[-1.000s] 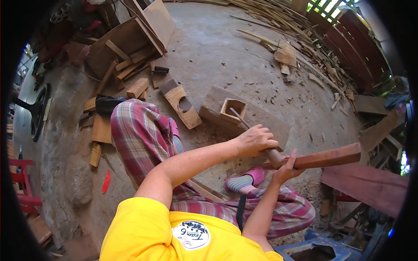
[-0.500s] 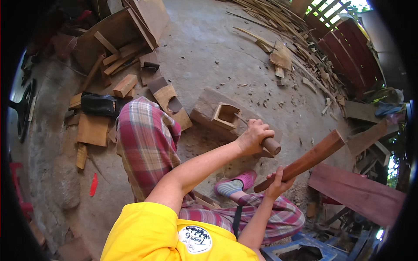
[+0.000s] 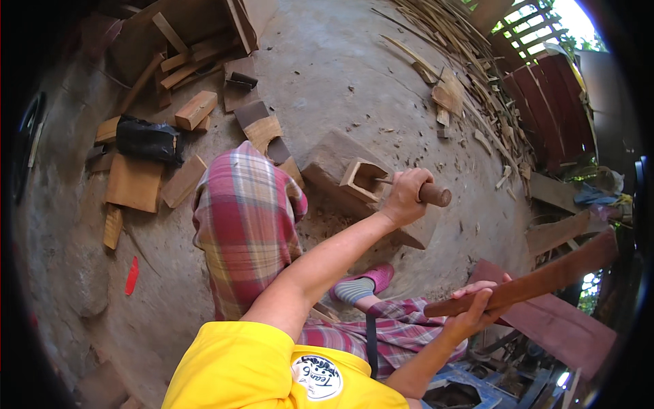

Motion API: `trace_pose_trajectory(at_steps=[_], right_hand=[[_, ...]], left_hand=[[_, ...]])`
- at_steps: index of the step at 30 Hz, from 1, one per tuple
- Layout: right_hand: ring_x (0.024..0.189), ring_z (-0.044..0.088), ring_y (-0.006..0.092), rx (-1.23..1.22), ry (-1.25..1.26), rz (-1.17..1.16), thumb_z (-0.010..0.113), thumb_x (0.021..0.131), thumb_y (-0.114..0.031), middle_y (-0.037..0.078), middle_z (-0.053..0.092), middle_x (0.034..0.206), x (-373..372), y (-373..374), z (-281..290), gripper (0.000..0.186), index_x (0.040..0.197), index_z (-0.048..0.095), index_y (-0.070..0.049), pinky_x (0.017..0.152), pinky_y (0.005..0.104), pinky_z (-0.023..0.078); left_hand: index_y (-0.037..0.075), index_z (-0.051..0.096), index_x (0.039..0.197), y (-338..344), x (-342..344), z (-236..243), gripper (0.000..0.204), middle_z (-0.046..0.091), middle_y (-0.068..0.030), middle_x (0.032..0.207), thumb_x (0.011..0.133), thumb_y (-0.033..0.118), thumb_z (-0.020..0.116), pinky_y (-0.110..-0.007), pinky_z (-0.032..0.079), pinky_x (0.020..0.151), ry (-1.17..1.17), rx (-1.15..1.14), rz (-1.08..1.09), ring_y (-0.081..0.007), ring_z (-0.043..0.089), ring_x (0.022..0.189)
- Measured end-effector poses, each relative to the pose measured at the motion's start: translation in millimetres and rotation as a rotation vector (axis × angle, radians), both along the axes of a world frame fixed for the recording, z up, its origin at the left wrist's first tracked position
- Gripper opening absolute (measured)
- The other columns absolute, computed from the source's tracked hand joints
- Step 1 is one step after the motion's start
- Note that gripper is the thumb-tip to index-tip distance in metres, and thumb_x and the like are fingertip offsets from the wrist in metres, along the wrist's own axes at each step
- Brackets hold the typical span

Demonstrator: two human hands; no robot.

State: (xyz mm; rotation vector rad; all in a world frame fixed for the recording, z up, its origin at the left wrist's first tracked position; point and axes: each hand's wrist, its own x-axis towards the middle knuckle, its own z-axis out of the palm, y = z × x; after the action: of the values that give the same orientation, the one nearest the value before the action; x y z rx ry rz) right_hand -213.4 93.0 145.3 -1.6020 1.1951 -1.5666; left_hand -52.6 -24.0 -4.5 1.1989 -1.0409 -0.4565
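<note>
My left hand (image 3: 409,198) is closed around a chisel (image 3: 436,195) with a thick round wooden handle. Its thin metal shank points left into the hollow of a small wooden box-shaped piece (image 3: 353,178); the tip is hidden inside. That piece rests tilted on a thick worn wood block (image 3: 335,151) on the ground. Off to the right, my right hand (image 3: 477,305) grips a long dark-red wooden bar (image 3: 538,281) near its lower end. The bar slants up to the right, apart from the chisel.
Wood offcuts (image 3: 196,109) and a black wrapped bundle (image 3: 146,140) lie at the left. A pile of thin wood strips (image 3: 470,61) runs along the far right. A reddish plank (image 3: 558,327) stands beside my right arm. A pink shoe (image 3: 381,275) is below the block.
My right hand has swung the wooden bar right and away from the chisel. The left hand still holds the chisel at the hollow piece, and the whole view has shifted a little.
</note>
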Motion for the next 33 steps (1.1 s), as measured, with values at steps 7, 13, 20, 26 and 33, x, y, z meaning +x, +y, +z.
trace_pose_trajectory(at_steps=[7, 13, 20, 26, 33], right_hand=[[0.053, 0.053, 0.0120, 0.029, 0.048, 0.067, 0.072, 0.089, -0.033, 0.007, 0.056, 0.072, 24, 7, 9, 0.070, 0.139, 0.033, -0.002, 0.050, 0.0237, 0.047], [0.053, 0.054, 0.0129, 0.171, 0.143, -0.032, 0.078, 0.085, -0.031, 0.006, 0.056, 0.074, 34, 27, -7, 0.076, 0.140, 0.034, -0.002, 0.053, 0.0247, 0.047], [0.052, 0.054, 0.0134, 0.151, 0.101, 0.042, 0.075, 0.087, -0.031, 0.006, 0.056, 0.073, 40, 23, 17, 0.074, 0.140, 0.033, -0.001, 0.050, 0.0247, 0.047], [0.052, 0.055, 0.0138, 0.008, 0.160, 0.166, 0.073, 0.089, -0.028, 0.008, 0.057, 0.073, 29, 7, 44, 0.071, 0.140, 0.033, 0.001, 0.047, 0.0240, 0.048], [0.052, 0.056, 0.0137, -0.058, 0.173, 0.155, 0.072, 0.091, -0.025, 0.008, 0.058, 0.073, 16, 7, 40, 0.068, 0.140, 0.034, 0.001, 0.048, 0.0227, 0.049]], left_hand=[[0.012, 0.052, 0.094, 5, 12, 5, 0.032, 0.059, -0.0071, 0.082, 0.068, 0.003, 0.069, -0.040, 0.039, 0.081, 0.056, -0.062, 0.028, -0.0309, 0.059, 0.084], [0.012, 0.053, 0.090, 0, 14, 8, 0.029, 0.060, -0.0073, 0.079, 0.068, 0.006, 0.070, -0.039, 0.038, 0.079, 0.044, -0.047, -0.046, -0.0298, 0.060, 0.082], [0.013, 0.054, 0.089, -14, 13, 12, 0.023, 0.060, -0.0069, 0.088, 0.070, 0.006, 0.064, -0.043, 0.035, 0.082, -0.121, 0.053, -0.261, -0.0311, 0.057, 0.090], [0.014, 0.055, 0.090, -17, 2, 12, 0.024, 0.059, -0.0065, 0.089, 0.070, 0.001, 0.061, -0.044, 0.035, 0.080, 0.044, 0.146, -0.043, -0.0315, 0.056, 0.090], [0.014, 0.056, 0.091, -20, -2, 10, 0.025, 0.060, -0.0051, 0.084, 0.070, 0.003, 0.065, -0.041, 0.036, 0.078, 0.026, 0.019, 0.053, -0.0300, 0.057, 0.087]])
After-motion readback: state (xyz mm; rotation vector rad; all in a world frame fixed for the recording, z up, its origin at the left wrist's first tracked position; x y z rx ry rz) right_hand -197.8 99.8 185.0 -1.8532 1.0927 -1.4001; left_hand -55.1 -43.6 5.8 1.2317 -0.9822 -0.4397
